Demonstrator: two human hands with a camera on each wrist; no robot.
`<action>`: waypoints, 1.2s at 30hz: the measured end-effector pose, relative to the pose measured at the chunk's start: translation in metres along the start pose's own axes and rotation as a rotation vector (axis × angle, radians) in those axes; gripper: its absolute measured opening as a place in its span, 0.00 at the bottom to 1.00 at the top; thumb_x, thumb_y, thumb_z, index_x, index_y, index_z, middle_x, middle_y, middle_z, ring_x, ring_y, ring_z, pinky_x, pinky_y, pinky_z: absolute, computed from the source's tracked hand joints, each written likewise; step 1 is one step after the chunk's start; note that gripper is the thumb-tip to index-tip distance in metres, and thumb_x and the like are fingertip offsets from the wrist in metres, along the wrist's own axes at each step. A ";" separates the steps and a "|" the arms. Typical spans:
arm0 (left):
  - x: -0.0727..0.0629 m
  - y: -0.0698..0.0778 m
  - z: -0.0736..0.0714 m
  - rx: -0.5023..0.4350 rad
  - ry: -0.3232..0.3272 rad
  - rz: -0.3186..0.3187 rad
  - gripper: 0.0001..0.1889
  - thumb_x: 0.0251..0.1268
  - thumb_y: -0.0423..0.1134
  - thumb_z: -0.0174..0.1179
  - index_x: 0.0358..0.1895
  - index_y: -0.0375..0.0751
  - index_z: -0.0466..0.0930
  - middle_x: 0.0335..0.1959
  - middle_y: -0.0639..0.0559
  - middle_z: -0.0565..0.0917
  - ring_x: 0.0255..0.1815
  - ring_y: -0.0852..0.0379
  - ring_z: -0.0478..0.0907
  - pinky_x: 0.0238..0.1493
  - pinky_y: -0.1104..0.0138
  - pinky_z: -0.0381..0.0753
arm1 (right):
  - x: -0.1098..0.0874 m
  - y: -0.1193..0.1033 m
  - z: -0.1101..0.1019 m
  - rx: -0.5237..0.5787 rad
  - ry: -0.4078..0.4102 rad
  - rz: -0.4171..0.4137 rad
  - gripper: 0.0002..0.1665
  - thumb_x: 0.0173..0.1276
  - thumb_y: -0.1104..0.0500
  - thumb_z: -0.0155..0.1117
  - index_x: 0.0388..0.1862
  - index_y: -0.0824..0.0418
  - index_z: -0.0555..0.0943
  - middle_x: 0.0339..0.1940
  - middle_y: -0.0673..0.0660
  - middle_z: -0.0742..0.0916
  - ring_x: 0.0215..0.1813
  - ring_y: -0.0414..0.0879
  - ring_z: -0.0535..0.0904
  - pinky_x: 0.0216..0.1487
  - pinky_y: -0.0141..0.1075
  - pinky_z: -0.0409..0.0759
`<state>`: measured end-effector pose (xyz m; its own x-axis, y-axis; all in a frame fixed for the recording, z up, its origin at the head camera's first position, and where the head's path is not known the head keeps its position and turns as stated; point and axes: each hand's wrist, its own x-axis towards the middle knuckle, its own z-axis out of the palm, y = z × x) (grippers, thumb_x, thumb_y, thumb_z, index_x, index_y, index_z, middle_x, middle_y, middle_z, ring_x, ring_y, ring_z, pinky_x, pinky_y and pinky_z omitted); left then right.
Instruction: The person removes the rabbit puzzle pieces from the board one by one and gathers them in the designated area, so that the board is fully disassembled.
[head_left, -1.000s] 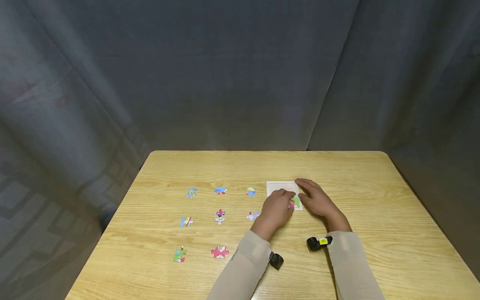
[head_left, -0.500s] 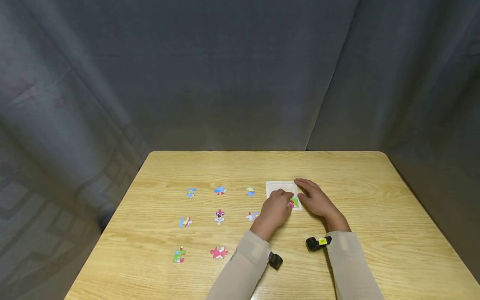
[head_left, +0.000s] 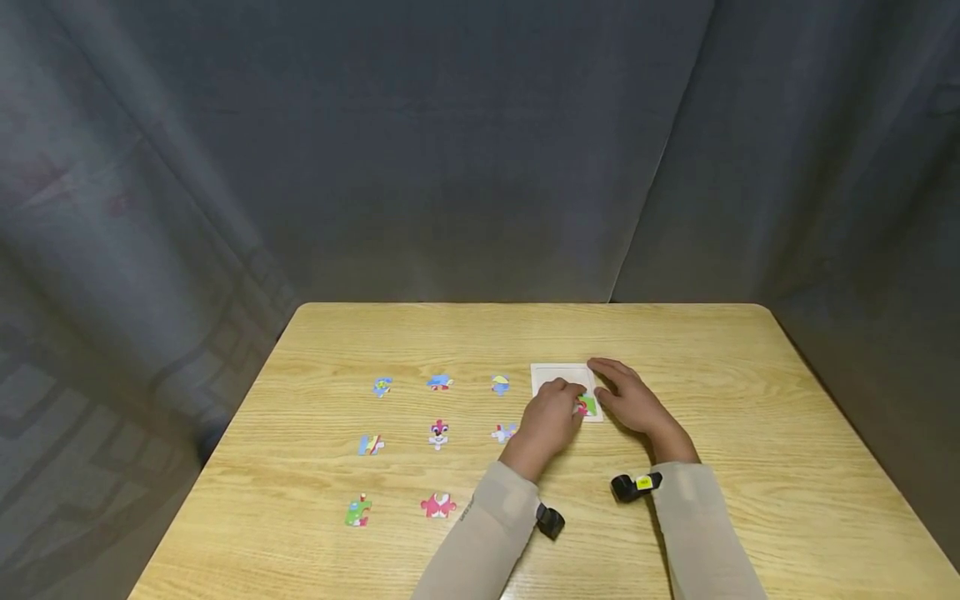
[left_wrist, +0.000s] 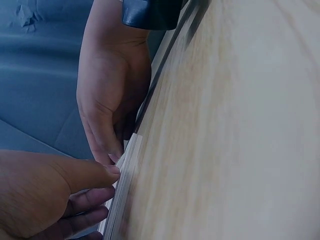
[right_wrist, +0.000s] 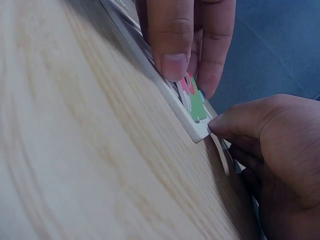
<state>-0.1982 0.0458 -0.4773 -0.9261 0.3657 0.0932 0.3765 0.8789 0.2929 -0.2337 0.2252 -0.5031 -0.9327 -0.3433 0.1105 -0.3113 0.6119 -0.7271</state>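
Note:
A white square puzzle frame [head_left: 543, 369] lies flat on the table with a green and pink jigsaw piece [head_left: 589, 406] in its lower right corner. My left hand [head_left: 551, 417] reaches over the frame and pinches that piece between thumb and fingers. Seen from the right wrist, the piece [right_wrist: 198, 105] sits tilted against the frame's rim [right_wrist: 201, 131]. My right hand [head_left: 633, 400] holds the frame's right edge, fingertips at the upper corner and thumb lower down. Part of the frame is hidden under the left hand.
Several loose jigsaw pieces lie in rows to the left, among them a face piece [head_left: 438, 433], a pink piece [head_left: 438, 505] and a green piece [head_left: 358, 510]. One piece [head_left: 503, 433] lies beside the left wrist. A dark curtain [head_left: 465, 167] hangs behind the table [head_left: 675, 333].
Both hands keep their places at the frame with hardly any movement. The whole head view has drifted very slightly.

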 end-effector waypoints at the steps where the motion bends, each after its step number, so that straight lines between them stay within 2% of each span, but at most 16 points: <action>1: 0.000 0.000 0.000 0.000 -0.001 -0.003 0.19 0.65 0.43 0.64 0.59 0.51 0.80 0.52 0.55 0.79 0.54 0.57 0.75 0.49 0.68 0.79 | 0.000 0.000 0.000 0.003 0.001 0.000 0.29 0.73 0.66 0.55 0.72 0.68 0.65 0.72 0.66 0.66 0.74 0.66 0.54 0.69 0.63 0.53; 13: -0.004 -0.003 -0.002 0.007 -0.007 -0.031 0.19 0.65 0.45 0.64 0.59 0.51 0.79 0.53 0.55 0.78 0.54 0.58 0.75 0.48 0.69 0.79 | 0.002 -0.004 0.004 0.013 -0.005 -0.019 0.29 0.73 0.67 0.55 0.71 0.69 0.65 0.72 0.67 0.66 0.73 0.66 0.55 0.69 0.62 0.54; 21: -0.013 -0.003 -0.011 0.018 0.028 0.009 0.18 0.64 0.45 0.64 0.57 0.49 0.81 0.52 0.54 0.79 0.53 0.57 0.76 0.51 0.69 0.77 | 0.002 -0.002 0.005 0.001 -0.007 -0.014 0.29 0.73 0.66 0.55 0.72 0.69 0.65 0.72 0.67 0.66 0.73 0.66 0.55 0.69 0.63 0.53; 26: -0.026 0.003 -0.025 0.014 0.031 0.063 0.19 0.63 0.45 0.65 0.58 0.50 0.79 0.53 0.57 0.78 0.57 0.58 0.74 0.55 0.71 0.75 | 0.000 -0.001 0.001 -0.008 -0.013 -0.006 0.29 0.74 0.64 0.55 0.72 0.68 0.64 0.72 0.67 0.65 0.73 0.67 0.54 0.68 0.65 0.53; 31: -0.046 0.010 -0.037 0.036 0.051 0.154 0.19 0.64 0.45 0.65 0.58 0.49 0.78 0.53 0.58 0.78 0.58 0.59 0.73 0.58 0.72 0.72 | -0.001 -0.001 0.000 0.000 -0.010 -0.004 0.29 0.74 0.65 0.54 0.72 0.69 0.64 0.72 0.68 0.65 0.73 0.68 0.53 0.68 0.65 0.52; 33: -0.056 0.010 -0.041 0.052 0.061 0.194 0.19 0.65 0.46 0.64 0.57 0.49 0.79 0.52 0.58 0.78 0.58 0.59 0.73 0.59 0.73 0.72 | -0.002 0.000 0.000 0.004 -0.008 -0.008 0.29 0.74 0.65 0.54 0.72 0.69 0.64 0.72 0.68 0.65 0.73 0.68 0.53 0.68 0.65 0.52; 36: -0.071 0.005 -0.045 0.052 0.056 0.221 0.18 0.65 0.45 0.63 0.57 0.48 0.79 0.52 0.58 0.78 0.57 0.59 0.74 0.59 0.72 0.72 | -0.002 0.001 0.000 0.009 -0.005 -0.013 0.30 0.74 0.65 0.54 0.72 0.69 0.63 0.72 0.68 0.65 0.73 0.69 0.53 0.68 0.66 0.52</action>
<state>-0.1320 0.0107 -0.4392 -0.8203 0.5347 0.2030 0.5699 0.7945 0.2099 -0.2321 0.2265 -0.5041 -0.9277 -0.3547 0.1167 -0.3217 0.6007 -0.7319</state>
